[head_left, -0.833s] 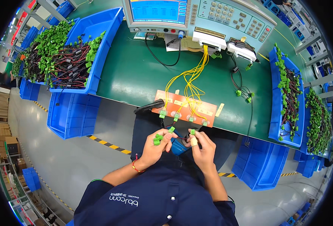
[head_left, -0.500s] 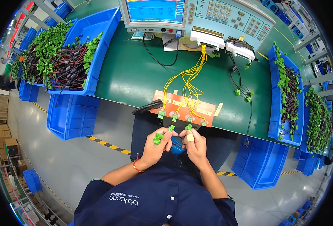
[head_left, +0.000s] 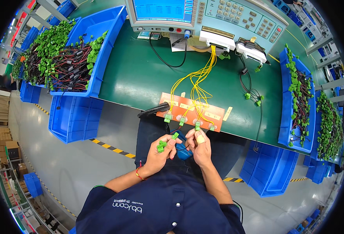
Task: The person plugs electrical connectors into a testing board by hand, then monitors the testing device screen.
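In my left hand [head_left: 159,153] are several green terminal connectors [head_left: 161,146], with one more connector [head_left: 175,135] sticking out at the fingertips. Thin dark wires run from the connectors between my hands. My right hand [head_left: 201,147], a pale wrap on one finger, has its thumb and finger pinched on a green connector against the third green socket [head_left: 197,124] from the left on the orange board [head_left: 215,113]. My fingers mostly cover that connector, so I cannot tell how far it sits in. Yellow wires [head_left: 199,80] lead from the board's sockets back to the tester.
A tester with a screen [head_left: 163,11] stands at the table's back. Blue bins of wired green connectors stand left [head_left: 95,84] and right [head_left: 285,117]. A black-handled object [head_left: 153,110] lies at the board's left end. Loose cables [head_left: 254,93] lie on the green table.
My right hand has moved up to the board, bringing its connector against the third socket. My left hand has shifted slightly down and left, away from the right, still holding its connectors.
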`<state>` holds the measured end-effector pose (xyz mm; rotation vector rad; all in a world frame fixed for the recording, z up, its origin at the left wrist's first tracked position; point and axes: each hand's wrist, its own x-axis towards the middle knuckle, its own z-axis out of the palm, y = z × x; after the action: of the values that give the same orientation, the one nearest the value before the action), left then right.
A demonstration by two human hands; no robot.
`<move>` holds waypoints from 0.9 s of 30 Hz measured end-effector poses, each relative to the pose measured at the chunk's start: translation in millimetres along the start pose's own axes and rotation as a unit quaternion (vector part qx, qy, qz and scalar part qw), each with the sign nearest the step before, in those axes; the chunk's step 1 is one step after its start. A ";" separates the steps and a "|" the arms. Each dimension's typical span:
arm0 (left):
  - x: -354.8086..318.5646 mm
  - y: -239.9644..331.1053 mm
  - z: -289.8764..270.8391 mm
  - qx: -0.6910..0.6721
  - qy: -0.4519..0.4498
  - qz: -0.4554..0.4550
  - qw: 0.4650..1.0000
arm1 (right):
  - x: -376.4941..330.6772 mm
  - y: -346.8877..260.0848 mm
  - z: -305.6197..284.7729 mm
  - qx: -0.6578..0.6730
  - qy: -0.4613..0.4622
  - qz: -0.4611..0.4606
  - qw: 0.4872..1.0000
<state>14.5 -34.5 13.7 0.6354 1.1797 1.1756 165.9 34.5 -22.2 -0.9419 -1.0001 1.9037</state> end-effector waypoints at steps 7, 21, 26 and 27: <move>-1.4 -7.2 9.9 0.008 -0.035 0.014 0.999 | -0.1 -15.1 -3.6 -0.011 0.006 0.040 0.999; 19.6 -14.3 35.5 0.228 -0.128 0.102 0.960 | -34.8 -25.7 -10.0 0.019 0.106 -0.001 0.994; 11.6 -23.5 17.1 0.295 -0.041 0.304 0.905 | -23.7 -32.7 -27.4 -0.043 0.049 0.003 0.998; 2.4 -24.7 8.7 0.184 -0.002 0.211 0.960 | -23.0 -34.1 -30.3 -0.043 0.047 0.003 0.998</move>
<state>31.4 -38.6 -6.1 1.2185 1.3114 1.3125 211.5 37.0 0.7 -1.0750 -1.0299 1.8160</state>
